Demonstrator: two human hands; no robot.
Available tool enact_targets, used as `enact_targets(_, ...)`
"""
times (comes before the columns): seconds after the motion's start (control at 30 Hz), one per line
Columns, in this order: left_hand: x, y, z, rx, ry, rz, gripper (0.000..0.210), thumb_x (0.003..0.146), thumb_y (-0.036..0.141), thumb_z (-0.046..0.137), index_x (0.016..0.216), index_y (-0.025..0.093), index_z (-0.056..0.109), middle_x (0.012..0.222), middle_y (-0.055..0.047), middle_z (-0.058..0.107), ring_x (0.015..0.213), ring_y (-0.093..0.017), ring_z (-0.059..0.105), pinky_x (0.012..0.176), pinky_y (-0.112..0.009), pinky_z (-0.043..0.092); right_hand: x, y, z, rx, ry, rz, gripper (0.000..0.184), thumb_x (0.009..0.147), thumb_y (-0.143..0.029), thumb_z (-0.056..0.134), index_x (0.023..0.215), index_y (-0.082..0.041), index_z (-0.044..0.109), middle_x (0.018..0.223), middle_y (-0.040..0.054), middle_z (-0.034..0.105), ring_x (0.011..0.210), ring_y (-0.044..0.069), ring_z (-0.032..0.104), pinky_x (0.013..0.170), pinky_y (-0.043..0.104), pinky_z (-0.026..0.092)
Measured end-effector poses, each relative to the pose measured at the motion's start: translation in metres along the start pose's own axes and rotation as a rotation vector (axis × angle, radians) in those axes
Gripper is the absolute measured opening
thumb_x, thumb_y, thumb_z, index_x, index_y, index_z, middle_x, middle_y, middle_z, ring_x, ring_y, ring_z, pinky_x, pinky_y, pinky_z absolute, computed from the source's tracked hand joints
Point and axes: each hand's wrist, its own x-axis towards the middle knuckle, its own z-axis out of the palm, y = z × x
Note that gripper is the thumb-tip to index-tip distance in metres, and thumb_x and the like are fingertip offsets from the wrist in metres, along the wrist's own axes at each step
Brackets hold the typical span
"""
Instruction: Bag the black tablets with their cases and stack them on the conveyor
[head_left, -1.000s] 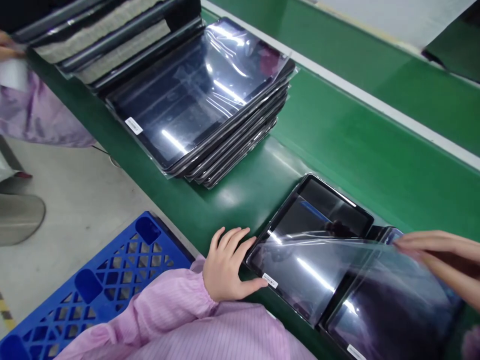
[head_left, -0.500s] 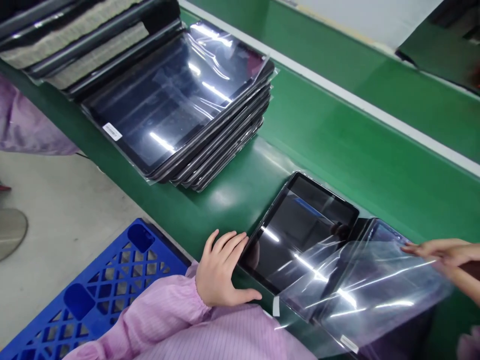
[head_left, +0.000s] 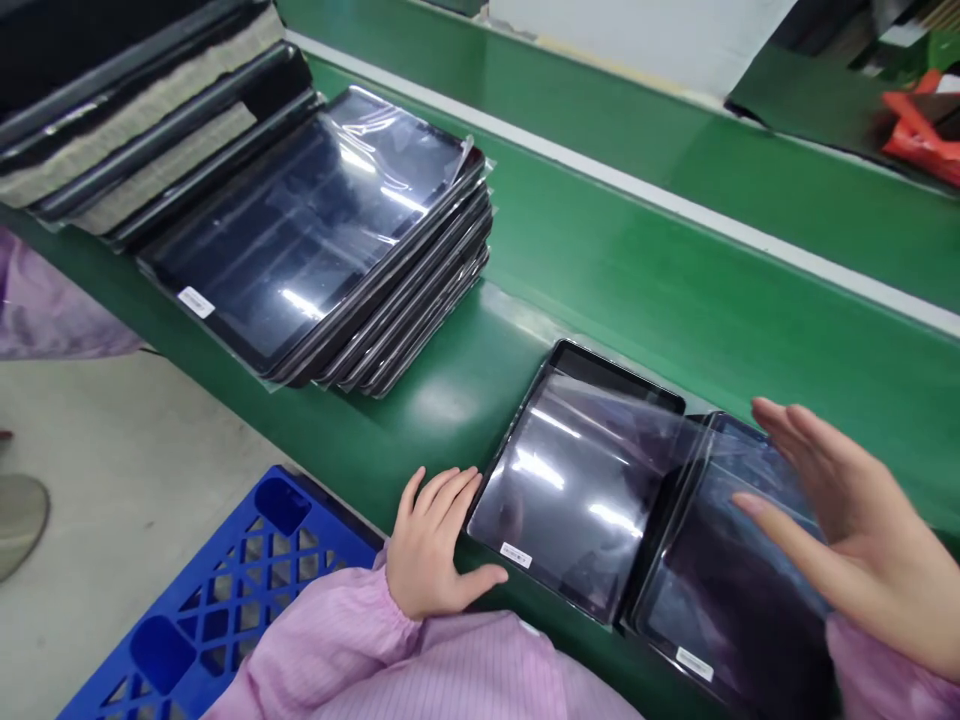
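My left hand (head_left: 439,545) rests on the green surface with its fingers apart, the fingertips at the left edge of a black tablet (head_left: 570,480). A clear plastic film (head_left: 622,400) lies loosely over that tablet's screen and reaches over its right edge. The tablet has a white label (head_left: 516,556) near its lower left corner. Beside it on the right lies a second film-covered tablet (head_left: 739,580), also with a white label (head_left: 694,664). Above this second tablet hovers my right hand (head_left: 862,530), open, thumb and fingers apart, with nothing between them.
A stack of large film-wrapped screens (head_left: 315,240) stands at the upper left, beside tilted dark panels (head_left: 187,130) with padding strips. A blue plastic pallet (head_left: 225,600) is on the floor below the green table (head_left: 675,270). A person's pink sleeve (head_left: 60,305) shows at far left.
The clear film, held up at its right end by my right hand before, now lies over the left tablet. My right hand has let go and opened. My left hand stays by the tablet's edge.
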Motion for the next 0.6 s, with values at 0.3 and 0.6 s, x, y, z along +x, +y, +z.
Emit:
enact_targets(0.3,0.002,0.008,-0.006,0.101,-0.056,-0.029,0.050,0.095,0.028,0.046,0.140,0.006,0.040,0.141,-0.023,0.049,0.132,-0.032,0.043,0.110,-0.050,0.030,-0.059,0.066,-0.041,-0.114,0.129,0.276,0.068,0.082,-0.050,0.072,0.144,-0.034,0.049,0.150,0.0092,0.047,0.138,0.033,0.043,0.117,0.049,0.031)
enact_targets(0.6,0.036,0.090,0.018,-0.029,-0.197,0.581,0.036,0.093,0.028,0.053,0.127,0.021,0.058,0.135,-0.010,0.060,0.132,-0.025,0.048,0.117,-0.044,0.024,-0.087,0.135,-0.024,-0.005,0.376,0.335,0.059,0.090,-0.055,0.057,0.139,-0.023,0.050,0.141,0.0137,0.056,0.133,0.031,0.050,0.115,0.051,0.035)
